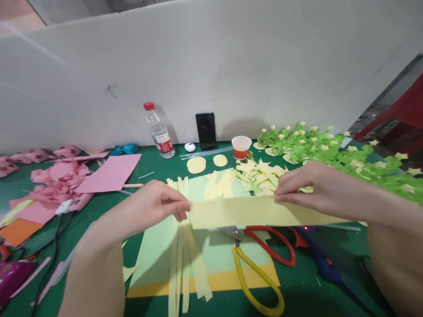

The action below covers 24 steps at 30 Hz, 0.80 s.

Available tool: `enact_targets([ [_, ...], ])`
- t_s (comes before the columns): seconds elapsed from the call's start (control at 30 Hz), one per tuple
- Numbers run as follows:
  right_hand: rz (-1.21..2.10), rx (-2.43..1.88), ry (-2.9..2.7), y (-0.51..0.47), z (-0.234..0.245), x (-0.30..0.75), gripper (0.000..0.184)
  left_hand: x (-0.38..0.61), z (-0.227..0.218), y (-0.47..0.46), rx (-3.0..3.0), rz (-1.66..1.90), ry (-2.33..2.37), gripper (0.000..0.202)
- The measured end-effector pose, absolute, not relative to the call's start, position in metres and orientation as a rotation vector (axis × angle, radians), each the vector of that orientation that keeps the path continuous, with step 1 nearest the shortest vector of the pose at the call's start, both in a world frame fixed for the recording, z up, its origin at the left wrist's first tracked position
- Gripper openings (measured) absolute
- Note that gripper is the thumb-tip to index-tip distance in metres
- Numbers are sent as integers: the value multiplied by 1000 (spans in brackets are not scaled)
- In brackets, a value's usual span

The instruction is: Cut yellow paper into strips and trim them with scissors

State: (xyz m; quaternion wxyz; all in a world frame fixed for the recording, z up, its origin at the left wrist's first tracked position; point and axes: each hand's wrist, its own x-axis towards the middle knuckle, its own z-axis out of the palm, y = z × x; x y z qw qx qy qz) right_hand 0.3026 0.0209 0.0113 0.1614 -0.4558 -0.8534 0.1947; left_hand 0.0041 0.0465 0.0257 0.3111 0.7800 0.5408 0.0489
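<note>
A wide pale-yellow paper strip [231, 212] stretches level between my two hands. My left hand [161, 201] pinches its left end, and my right hand [297, 187] grips its upper edge farther right. Beneath it lie scissors [261, 264] with one red and one yellow handle, their blades partly hidden by the strip. Several narrow yellow paper strips [180, 264] hang over light-green and yellow sheets [152, 268] under my left hand. Near my right hand is a pile of yellow paper scraps [257, 174].
Green paper trees with stars [310, 145] line the back right. A water bottle [160, 132], a phone [206, 131] and a paper cup [241, 147] stand by the wall. Pink paper [110, 174] covers the left; a blue glue gun [327, 264] lies right.
</note>
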Motion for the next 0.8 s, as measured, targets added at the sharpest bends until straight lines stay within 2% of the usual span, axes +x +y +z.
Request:
enact_targets([
  [0.1,417,-1401,-2402,18,10,299,30,-2,27,47,1995,677,1733,27],
  [0.2,320,-1377,-2375,13,8,284,31,14,24,37,2065,1071,1622,30],
  [0.47,262,-1231,-2439,-7,-1,250,33,74,-8,6,2480,753,968,16],
  [0.8,246,-1289,-2460,-13,-4,247,32,74,-15,3,2415,760,987,15],
])
